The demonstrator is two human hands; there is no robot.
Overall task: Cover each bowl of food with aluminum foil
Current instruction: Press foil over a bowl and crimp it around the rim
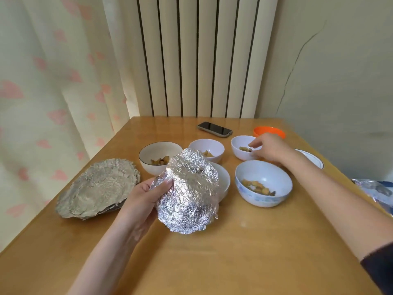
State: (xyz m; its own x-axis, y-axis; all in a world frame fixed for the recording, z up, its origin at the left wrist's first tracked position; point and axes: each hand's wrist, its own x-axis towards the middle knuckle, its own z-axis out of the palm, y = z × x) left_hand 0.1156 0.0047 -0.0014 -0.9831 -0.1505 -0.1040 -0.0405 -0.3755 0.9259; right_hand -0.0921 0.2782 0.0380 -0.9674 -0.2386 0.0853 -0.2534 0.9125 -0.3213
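My left hand (pixel 146 194) grips the left edge of a crumpled, dome-shaped sheet of aluminum foil (pixel 189 194), held up above the table. The foil partly hides a white bowl (pixel 223 179) behind it. My right hand (pixel 268 147) holds the rim of a small white bowl (pixel 238 145) of food at the back right, thumb inside and fingers outside. Three more uncovered bowls hold food: a dark-rimmed white one (pixel 153 152), a small white one (pixel 204 145) and a blue-patterned one (pixel 263 184).
A stack of used foil sheets (pixel 97 186) lies at the table's left edge. A phone (pixel 214 129) and an orange bowl (pixel 269 131) sit at the back. A white plate (pixel 312 158) and more foil (pixel 378 192) are at the right edge. A radiator and curtain stand behind.
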